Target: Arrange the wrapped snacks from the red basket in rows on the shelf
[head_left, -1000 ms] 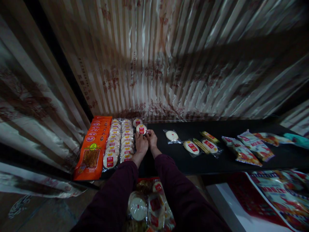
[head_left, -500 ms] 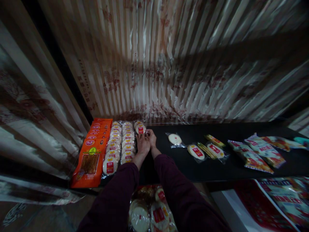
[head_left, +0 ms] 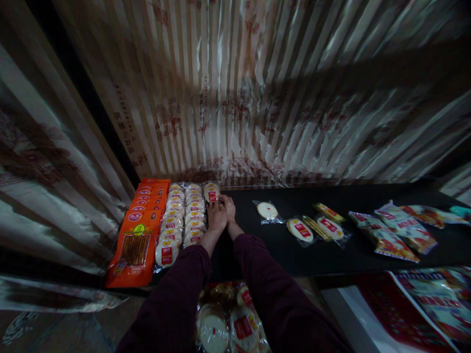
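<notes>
At the back of the black shelf (head_left: pixel 253 250), my left hand (head_left: pixel 217 215) and my right hand (head_left: pixel 229 208) are side by side on a clear-wrapped white rice cracker (head_left: pixel 211 192). It has a red label. The left fingers are at its near edge and the right fingers pinch its lower right corner. Left of my hands run two overlapping rows of similar packs: a near row (head_left: pixel 194 215) and a second row (head_left: pixel 172 220). Orange snack bags (head_left: pixel 138 240) overlap in a column at the far left.
Loose rice crackers (head_left: pixel 267 211) and thin yellow-green packets (head_left: pixel 315 228) lie to the right, with red-and-white snack bags (head_left: pixel 384 235) beyond. Below the shelf's front edge are more cracker packs (head_left: pixel 213 331) and a box (head_left: pixel 362 314) with bags. Striped, crinkled sheeting (head_left: pixel 235 98) hangs behind.
The cracker pack under my hands now sits lower and flatter at the back, its red label turned slightly. Both hands have shifted a little left with it. The view has moved slightly.
</notes>
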